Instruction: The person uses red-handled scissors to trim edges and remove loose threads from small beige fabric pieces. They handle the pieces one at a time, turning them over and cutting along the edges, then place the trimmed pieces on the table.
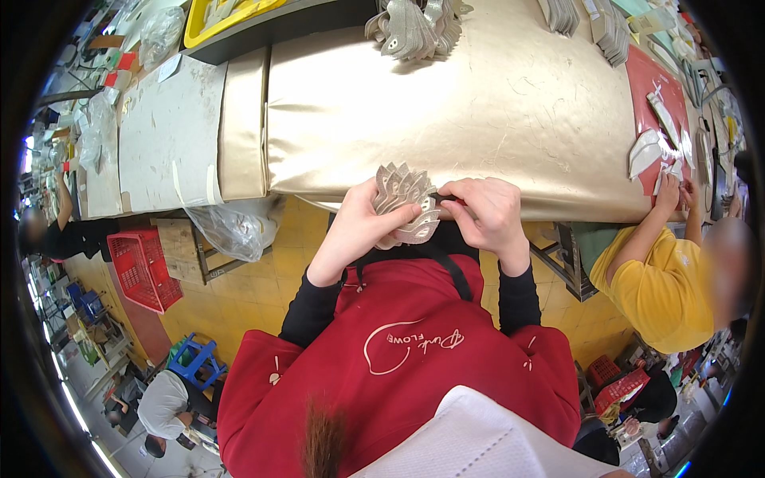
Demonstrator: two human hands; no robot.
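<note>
Fanned out in my left hand (355, 227) is a bunch of grey, glittery cut pieces (405, 187) with scalloped edges and small holes, like shoe upper parts. The thumb presses on top of them and the other fingers are mostly hidden underneath. My right hand (490, 211) is at the right edge of the bunch, thumb and forefinger pinched together. Something small and dark shows at those fingertips, too small to name. Both hands are just off the near edge of the gold-covered table (478, 119).
More grey glittery pieces (414, 32) lie heaped at the table's far side, with stacked pieces (560, 16) farther right. A yellow tray (231, 24) stands far left. A clear plastic bag (231, 227) hangs at the left edge. A person in yellow (661, 287) works at the right.
</note>
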